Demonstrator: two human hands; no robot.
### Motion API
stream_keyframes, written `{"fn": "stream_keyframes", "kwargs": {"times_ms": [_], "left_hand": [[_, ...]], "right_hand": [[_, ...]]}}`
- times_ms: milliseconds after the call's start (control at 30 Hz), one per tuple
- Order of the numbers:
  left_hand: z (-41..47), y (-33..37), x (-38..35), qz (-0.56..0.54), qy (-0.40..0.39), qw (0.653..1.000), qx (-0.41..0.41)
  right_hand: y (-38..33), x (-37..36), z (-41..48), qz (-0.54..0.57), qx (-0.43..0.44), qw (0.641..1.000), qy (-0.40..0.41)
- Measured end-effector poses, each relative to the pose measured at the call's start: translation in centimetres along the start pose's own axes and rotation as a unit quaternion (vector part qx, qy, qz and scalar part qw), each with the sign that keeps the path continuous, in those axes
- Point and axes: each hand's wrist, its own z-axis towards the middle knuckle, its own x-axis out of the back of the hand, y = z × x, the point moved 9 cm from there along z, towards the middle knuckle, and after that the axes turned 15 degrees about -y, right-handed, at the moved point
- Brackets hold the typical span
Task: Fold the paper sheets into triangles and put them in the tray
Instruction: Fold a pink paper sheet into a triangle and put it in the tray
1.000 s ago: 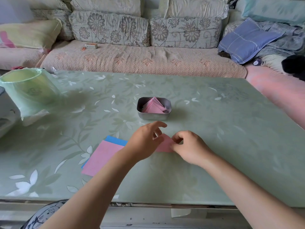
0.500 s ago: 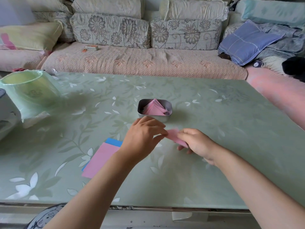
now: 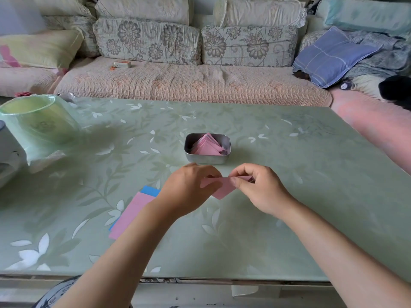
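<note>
Left hand [image 3: 186, 192], right hand [image 3: 260, 190] on pink paper [image 3: 223, 190]

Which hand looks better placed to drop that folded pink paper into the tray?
Probably the right hand: it plainly pinches the pink paper, with the tray just beyond. The left hand holds it too, but the spare sheets lie on its side, handy to fetch next.
</note>
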Motion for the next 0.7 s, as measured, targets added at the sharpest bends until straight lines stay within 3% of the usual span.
{"fn": "stream_keyframes", "kwargs": {"times_ms": [133,233,700], "left_hand": [[0.0,-1.1,-0.2,-0.018,-0.013,0.998,0.055],[-0.2,-0.8,-0.1,0.0,-0.005,0.998,0.06],[-0.7,1.5,0.6,0.054,0.042,0.998,0.008]], "right_hand": [[-0.8,0.4,-0.4,-0.06,0.007,0.998,0.02],[-2.9,0.1,-0.9,-0.131,0.065,0.988,0.043],[-5.6,-0.8,-1.3,-0.26,0.134,0.953,0.079]]}}
